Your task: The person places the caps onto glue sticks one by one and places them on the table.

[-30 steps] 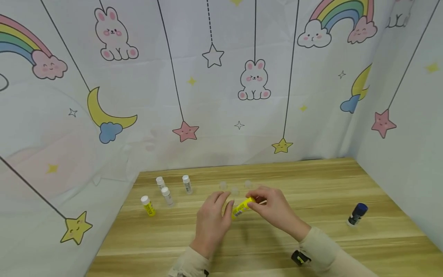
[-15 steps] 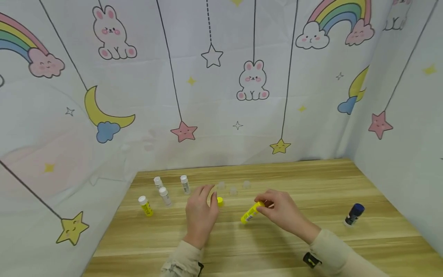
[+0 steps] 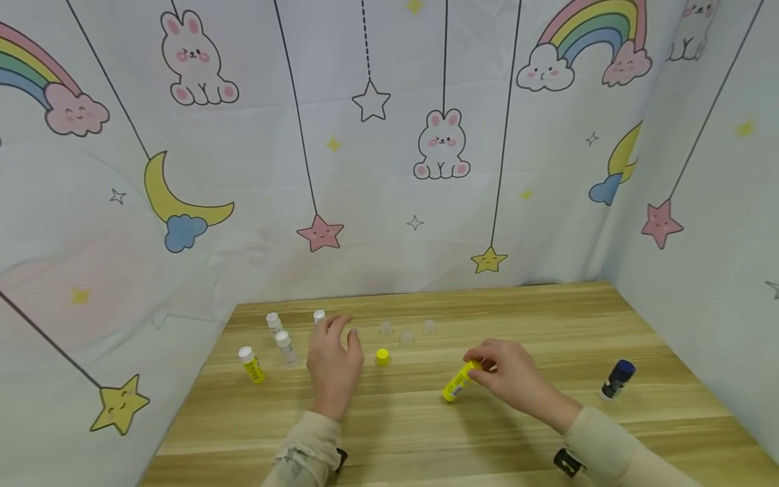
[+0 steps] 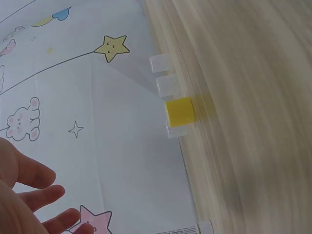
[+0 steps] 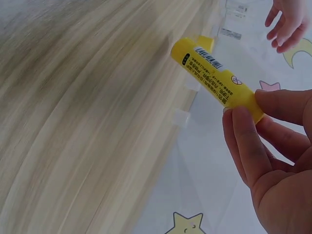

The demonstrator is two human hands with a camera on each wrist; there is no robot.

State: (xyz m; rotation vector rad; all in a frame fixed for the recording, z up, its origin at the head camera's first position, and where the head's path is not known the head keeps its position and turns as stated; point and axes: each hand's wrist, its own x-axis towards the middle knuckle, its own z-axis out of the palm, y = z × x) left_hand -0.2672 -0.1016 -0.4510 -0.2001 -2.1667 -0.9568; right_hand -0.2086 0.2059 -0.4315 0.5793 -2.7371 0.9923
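My right hand (image 3: 508,375) pinches a yellow glue stick (image 3: 459,383) by one end, between thumb and fingers. The stick slants, its other end pointing down and left, and a printed label and barcode show on it in the right wrist view (image 5: 214,73). A yellow cap (image 3: 382,357) stands on the table between the two hands. My left hand (image 3: 335,368) hovers left of that cap with fingers loosely spread, holding nothing. It partly hides a white glue stick (image 3: 319,316) behind it.
Three clear caps (image 3: 406,337) stand behind the yellow cap. At the left are white glue sticks (image 3: 285,346) (image 3: 273,322) and a yellow one with a white cap (image 3: 251,365). A dark-blue-capped stick (image 3: 617,380) stands on the wooden table (image 3: 414,439) at the right. Printed cloth walls enclose the table.
My hands have moved apart: the left went left, off the glue stick and past the yellow cap, now fully in sight on the table. The right carried the glue stick to the right.
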